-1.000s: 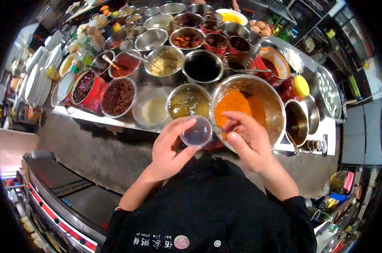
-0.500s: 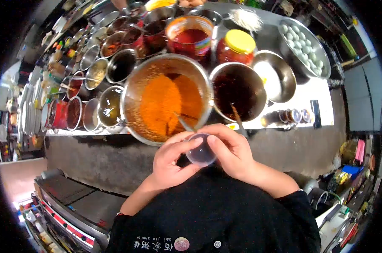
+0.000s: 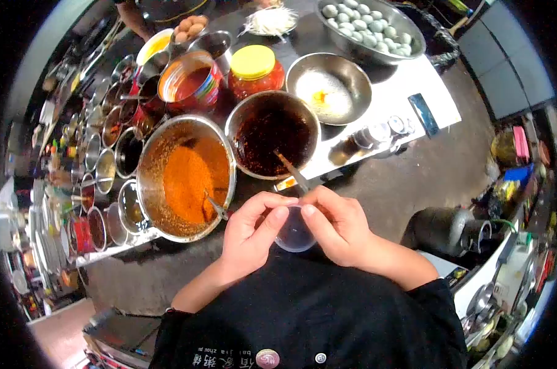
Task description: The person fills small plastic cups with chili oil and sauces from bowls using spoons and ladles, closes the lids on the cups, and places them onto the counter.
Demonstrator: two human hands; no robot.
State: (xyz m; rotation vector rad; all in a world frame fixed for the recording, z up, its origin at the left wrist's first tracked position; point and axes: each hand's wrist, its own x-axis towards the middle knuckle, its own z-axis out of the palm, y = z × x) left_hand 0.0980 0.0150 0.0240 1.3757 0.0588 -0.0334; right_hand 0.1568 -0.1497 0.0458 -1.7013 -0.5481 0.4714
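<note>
Between my two hands, in front of the black apron, is a small round clear plastic cup (image 3: 296, 237). My left hand (image 3: 251, 230) pinches its rim from the left, thumb on top. From the right, my right hand (image 3: 335, 226) grips the same rim, also with the thumb on top. The undersides of the fingers are hidden. Just beyond my hands stands a steel bowl (image 3: 318, 130) of dark chili sauce with a spoon (image 3: 294, 172) in it. Left of it is a larger steel bowl (image 3: 232, 181) of orange-red powder, also with a spoon (image 3: 216, 206).
A steel bowl (image 3: 359, 77) with a little yellow-orange food stands at the back, near a yellow-lidded jar (image 3: 254, 64) and a basin of grey-green eggs (image 3: 367, 31). Small clear cups (image 3: 374, 134) and a phone (image 3: 423, 115) lie at right. Another person's arm (image 3: 134, 21) shows far left.
My view has turned right, so the bowls appear farther left. Both hands still hold the cup, and their thumbs now meet closer along its far rim.
</note>
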